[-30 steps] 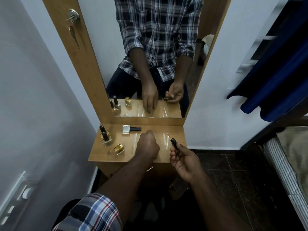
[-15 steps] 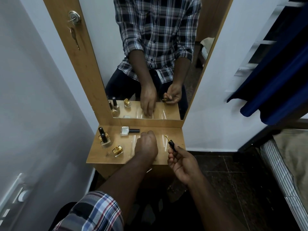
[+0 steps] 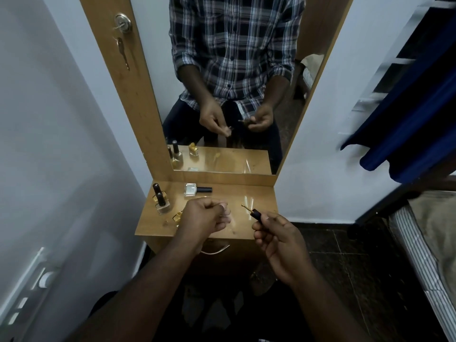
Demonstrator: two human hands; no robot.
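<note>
My right hand (image 3: 278, 243) pinches the black cap of a nail polish brush (image 3: 255, 214), whose gold-coated tip points up and left over the wooden shelf (image 3: 256, 191). My left hand (image 3: 204, 217) hovers above the shelf's front, its fingers curled in with the nails facing up and nothing in it. The brush tip is a short gap to the right of those fingertips. An open gold polish bottle (image 3: 177, 216) stands on the shelf, partly hidden behind my left hand.
A clear bottle with a black cap (image 3: 191, 189) lies on its side at the shelf's back. Two upright bottles (image 3: 160, 198) stand at its left end. A mirror (image 3: 234, 70) rises behind; a key (image 3: 122, 21) sits in the frame's lock. A bed (image 3: 431, 243) is at right.
My left hand has lifted off the shelf and turned so the curled fingertips face the brush. My right hand has kept the brush and drawn slightly back toward me.
</note>
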